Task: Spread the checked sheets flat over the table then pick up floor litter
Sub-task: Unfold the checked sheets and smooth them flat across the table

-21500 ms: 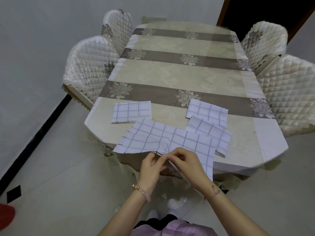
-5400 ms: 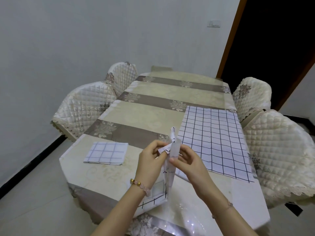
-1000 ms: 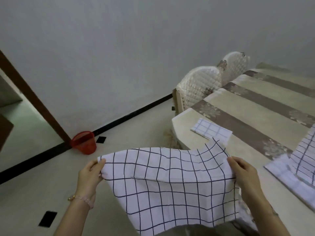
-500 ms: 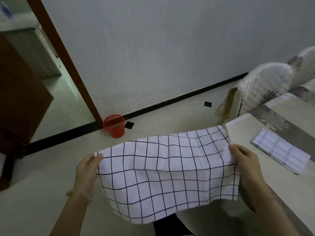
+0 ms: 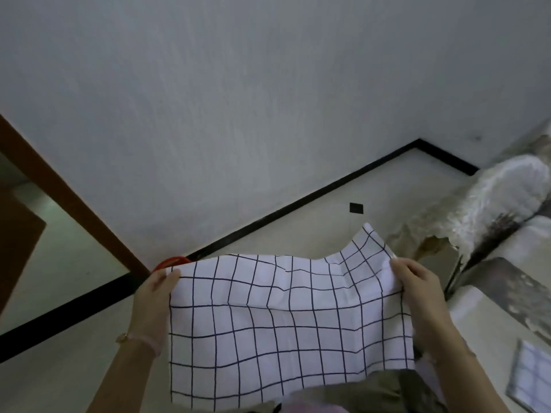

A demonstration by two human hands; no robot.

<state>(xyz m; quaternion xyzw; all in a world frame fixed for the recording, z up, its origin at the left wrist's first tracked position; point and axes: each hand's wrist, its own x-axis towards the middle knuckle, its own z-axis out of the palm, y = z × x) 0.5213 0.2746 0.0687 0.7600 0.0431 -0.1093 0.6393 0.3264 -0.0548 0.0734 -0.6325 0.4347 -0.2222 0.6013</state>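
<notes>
We're seeing only a sliver of the red bin; the rest is hiding behind the left hand and the checked sheet. The right side is smearing: the quilted chair cover is blurring out and the table is running off frame. A folded sheet is lying on the table at lower right, blurry and clipped by the edge. The left hand is pinching the checked sheet's top left corner, with most of its fingers hiding behind the cloth. The right hand is gripping the top right edge, fingers curling over bunched cloth. The checked sheet is hanging open in the air between both hands, off the table, over the floor beside the table's corner.
</notes>
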